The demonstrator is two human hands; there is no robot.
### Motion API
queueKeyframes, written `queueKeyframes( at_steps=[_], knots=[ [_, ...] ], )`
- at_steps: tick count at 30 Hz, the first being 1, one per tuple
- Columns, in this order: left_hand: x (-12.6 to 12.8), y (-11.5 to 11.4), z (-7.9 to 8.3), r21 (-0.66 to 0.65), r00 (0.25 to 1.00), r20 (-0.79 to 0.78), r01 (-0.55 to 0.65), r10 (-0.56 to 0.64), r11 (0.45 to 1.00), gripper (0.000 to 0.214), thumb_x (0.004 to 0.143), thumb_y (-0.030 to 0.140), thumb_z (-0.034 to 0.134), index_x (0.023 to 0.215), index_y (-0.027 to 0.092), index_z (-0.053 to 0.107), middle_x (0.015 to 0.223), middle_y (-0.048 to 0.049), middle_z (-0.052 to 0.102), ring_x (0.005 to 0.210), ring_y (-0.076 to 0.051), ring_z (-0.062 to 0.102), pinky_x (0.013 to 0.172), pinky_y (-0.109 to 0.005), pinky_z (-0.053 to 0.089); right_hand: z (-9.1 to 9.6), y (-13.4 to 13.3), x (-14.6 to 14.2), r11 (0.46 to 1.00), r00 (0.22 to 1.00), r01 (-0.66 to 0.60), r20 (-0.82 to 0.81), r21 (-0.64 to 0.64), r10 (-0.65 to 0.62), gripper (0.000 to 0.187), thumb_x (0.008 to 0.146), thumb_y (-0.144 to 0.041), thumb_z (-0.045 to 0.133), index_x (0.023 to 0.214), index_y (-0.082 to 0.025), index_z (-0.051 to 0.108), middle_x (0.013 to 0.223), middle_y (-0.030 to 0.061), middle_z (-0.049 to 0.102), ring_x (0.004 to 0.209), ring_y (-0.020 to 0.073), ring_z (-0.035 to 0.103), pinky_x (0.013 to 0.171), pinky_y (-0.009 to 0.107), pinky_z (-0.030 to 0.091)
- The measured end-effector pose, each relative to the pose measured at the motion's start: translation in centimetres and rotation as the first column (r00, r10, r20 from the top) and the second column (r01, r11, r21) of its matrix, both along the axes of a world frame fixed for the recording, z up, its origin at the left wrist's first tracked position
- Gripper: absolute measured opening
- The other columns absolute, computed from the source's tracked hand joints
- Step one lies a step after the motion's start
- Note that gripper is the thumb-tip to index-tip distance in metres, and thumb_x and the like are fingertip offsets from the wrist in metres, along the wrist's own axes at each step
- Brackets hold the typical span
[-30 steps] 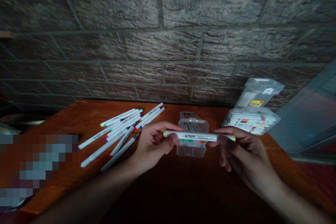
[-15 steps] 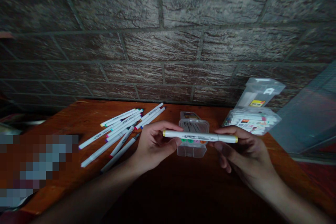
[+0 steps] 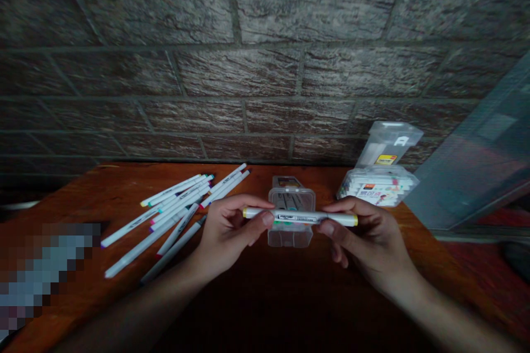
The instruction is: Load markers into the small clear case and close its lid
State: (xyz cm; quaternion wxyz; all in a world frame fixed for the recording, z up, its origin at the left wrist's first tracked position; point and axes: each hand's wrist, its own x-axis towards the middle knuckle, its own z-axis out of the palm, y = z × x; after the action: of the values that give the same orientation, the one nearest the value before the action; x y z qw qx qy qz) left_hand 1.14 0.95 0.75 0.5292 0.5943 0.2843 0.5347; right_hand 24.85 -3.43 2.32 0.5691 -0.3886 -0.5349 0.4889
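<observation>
The left hand (image 3: 227,230) and right hand (image 3: 368,236) pinch opposite ends of a yellow-tipped marker (image 3: 296,217) above the table (image 3: 325,177), short of its far edge; probably light, stiff and slick, it suits fingertip holds there.

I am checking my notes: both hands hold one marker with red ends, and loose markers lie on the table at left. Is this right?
No: in the head view, the held marker has yellow ends, not red. The left hand and right hand hold it, and loose markers lie on the table at left.
</observation>
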Motion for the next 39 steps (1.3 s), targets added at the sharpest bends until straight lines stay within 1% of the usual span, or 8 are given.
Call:
queueKeyframes(
  at_steps=[6,10,15,18,23,27,34,39],
  knots=[
    [-0.5,0.2,-0.8,-0.01,1.0,-0.003,0.025,-0.025,1.0,0.017,0.091,0.031,0.081,0.104,0.022,0.083,0.073,-0.0054,0.078,0.046,-0.006,0.052,0.043,-0.016,0.038,-0.4,0.1,0.3,0.999,0.999,-0.021,-0.03,-0.028,0.02,0.021,0.089,-0.039,0.084,0.101,-0.022,0.079,0.049,-0.0011,0.069,0.035,0.0088,0.058,0.035,0.013,0.045],
    [-0.7,0.2,-0.9,-0.017,0.999,0.011,0.046,-0.046,0.999,0.017,0.094,0.032,0.078,0.107,0.022,0.083,0.076,-0.0061,0.08,0.046,-0.006,0.052,0.044,-0.017,0.039,-0.5,0.0,0.5,0.999,0.999,-0.031,-0.041,-0.029,0.03,0.021,0.09,-0.04,0.083,0.102,-0.023,0.08,0.049,-0.0012,0.069,0.035,0.0092,0.059,0.036,0.013,0.047],
    [-0.1,0.0,0.1,0.011,0.999,-0.038,-0.022,0.022,1.0,0.015,0.085,0.028,0.085,0.095,0.017,0.083,0.066,-0.0044,0.075,0.044,-0.007,0.052,0.041,-0.017,0.039,-0.6,0.1,0.5,0.999,1.0,0.021,-0.005,-0.031,-0.021,0.022,0.082,-0.036,0.09,0.093,-0.021,0.08,0.065,0.0044,0.079,0.035,0.0077,0.059,0.035,0.014,0.047],
    [0.1,-0.1,0.3,0.021,0.998,-0.053,-0.045,0.046,0.999,0.013,0.082,0.024,0.087,0.09,0.015,0.083,0.064,-0.0032,0.073,0.044,-0.007,0.053,0.042,-0.017,0.04,-0.7,0.3,0.4,0.999,1.0,0.015,-0.013,-0.04,-0.015,0.021,0.083,-0.035,0.09,0.094,-0.021,0.079,0.068,0.0041,0.08,0.036,0.0075,0.06,0.036,0.014,0.048],
    [-0.2,0.1,-0.2,-0.04,1.0,-0.013,0.027,-0.028,0.999,0.017,0.087,0.031,0.084,0.097,0.017,0.082,0.067,-0.0043,0.075,0.043,-0.006,0.053,0.041,-0.016,0.039,-0.3,0.2,0.3,0.998,0.998,-0.02,-0.061,-0.054,0.017,0.021,0.085,-0.036,0.088,0.094,-0.021,0.078,0.069,0.0033,0.08,0.038,0.0075,0.061,0.036,0.013,0.049],
    [-0.5,0.2,-0.6,-0.052,0.997,0.029,0.075,-0.074,0.996,0.016,0.091,0.029,0.08,0.104,0.019,0.083,0.073,-0.0066,0.079,0.046,-0.006,0.054,0.045,-0.016,0.042,-0.2,0.2,0.3,0.998,0.996,-0.022,-0.084,-0.056,0.017,0.018,0.088,-0.035,0.086,0.095,-0.021,0.078,0.071,0.003,0.08,0.039,0.0072,0.061,0.036,0.013,0.049],
    [-0.6,0.2,-0.5,-0.061,0.994,0.045,0.1,-0.097,0.993,0.017,0.095,0.029,0.076,0.108,0.019,0.083,0.076,-0.0075,0.08,0.047,-0.006,0.054,0.046,-0.017,0.043,-0.5,0.3,0.6,0.996,0.992,-0.05,-0.123,-0.073,0.041,0.015,0.09,-0.034,0.083,0.098,-0.022,0.078,0.074,0.0028,0.081,0.041,0.0081,0.063,0.038,0.014,0.05],
    [-0.6,0.2,-0.3,-0.066,0.991,0.069,0.122,-0.118,0.99,0.019,0.095,0.032,0.077,0.107,0.02,0.084,0.075,-0.0077,0.08,0.047,-0.006,0.053,0.046,-0.017,0.043,-0.5,0.3,0.8,0.996,0.99,-0.057,-0.136,-0.065,0.048,0.014,0.09,-0.034,0.083,0.098,-0.023,0.08,0.076,0.003,0.081,0.042,0.009,0.064,0.038,0.015,0.051]
  ],
)
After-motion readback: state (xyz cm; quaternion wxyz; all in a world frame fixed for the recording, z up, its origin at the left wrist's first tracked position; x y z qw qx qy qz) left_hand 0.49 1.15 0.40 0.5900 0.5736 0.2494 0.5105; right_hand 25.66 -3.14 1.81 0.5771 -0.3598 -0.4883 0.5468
